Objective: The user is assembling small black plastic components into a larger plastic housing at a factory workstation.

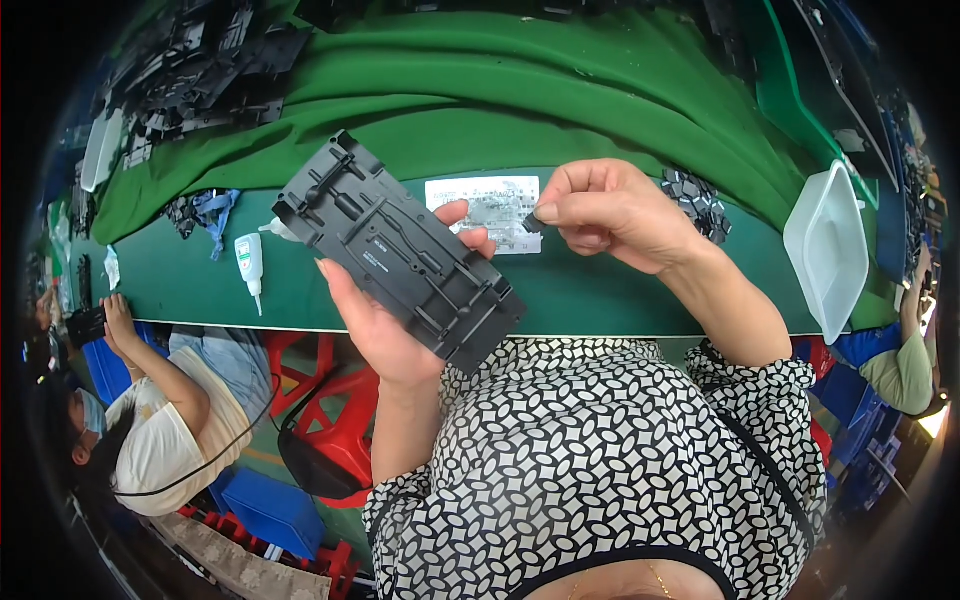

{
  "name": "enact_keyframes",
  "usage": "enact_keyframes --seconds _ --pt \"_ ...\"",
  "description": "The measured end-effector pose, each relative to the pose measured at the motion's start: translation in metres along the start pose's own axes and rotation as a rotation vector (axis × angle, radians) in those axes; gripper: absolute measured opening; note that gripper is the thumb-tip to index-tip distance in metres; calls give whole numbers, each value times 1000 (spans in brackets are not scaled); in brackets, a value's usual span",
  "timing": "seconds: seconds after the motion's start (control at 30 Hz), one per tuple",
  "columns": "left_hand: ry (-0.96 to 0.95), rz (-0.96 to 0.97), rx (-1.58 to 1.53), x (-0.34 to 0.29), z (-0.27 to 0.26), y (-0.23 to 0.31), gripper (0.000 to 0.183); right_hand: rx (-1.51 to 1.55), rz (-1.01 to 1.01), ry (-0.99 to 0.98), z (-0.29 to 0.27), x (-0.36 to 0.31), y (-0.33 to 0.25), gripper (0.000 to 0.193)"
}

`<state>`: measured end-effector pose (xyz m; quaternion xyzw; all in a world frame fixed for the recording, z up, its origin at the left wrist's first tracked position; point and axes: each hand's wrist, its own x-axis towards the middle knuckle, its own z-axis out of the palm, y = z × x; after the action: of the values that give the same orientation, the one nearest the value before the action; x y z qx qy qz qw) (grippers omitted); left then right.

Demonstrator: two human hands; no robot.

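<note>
Your left hand (385, 325) grips the black plate (400, 252) from beneath, palm under its near end, thumb along one long edge and fingertips curled over the other, so the ribbed side faces you at a slant. Your right hand (610, 215) is pinched shut: thumb and forefinger hold a small dark chip (533, 223) just beyond the plate's far edge, close to your left fingertips but not touching the plate.

This looks like the fitting step, with the part picked and brought up but not yet seated. The next move likely calls for a steady plate and a careful turn of the chip to match its slot.

More chips lie in a pile (697, 200) behind your right knuckles. A glue bottle (249, 262) sits left of your left hand, and a white tray (828, 247) right of your right wrist.
</note>
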<state>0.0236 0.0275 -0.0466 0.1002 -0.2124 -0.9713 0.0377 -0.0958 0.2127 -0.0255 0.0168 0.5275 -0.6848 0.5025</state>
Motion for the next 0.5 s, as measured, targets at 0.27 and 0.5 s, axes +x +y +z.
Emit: enact_keyframes --seconds 0.27,0.5 --pt "182 -6 99 1 13 -7 85 -426 -350 77 2 -24 5 8" --pt "-39 175 135 0 21 -17 88 -1296 -1398 50 -5 -38 15 29"
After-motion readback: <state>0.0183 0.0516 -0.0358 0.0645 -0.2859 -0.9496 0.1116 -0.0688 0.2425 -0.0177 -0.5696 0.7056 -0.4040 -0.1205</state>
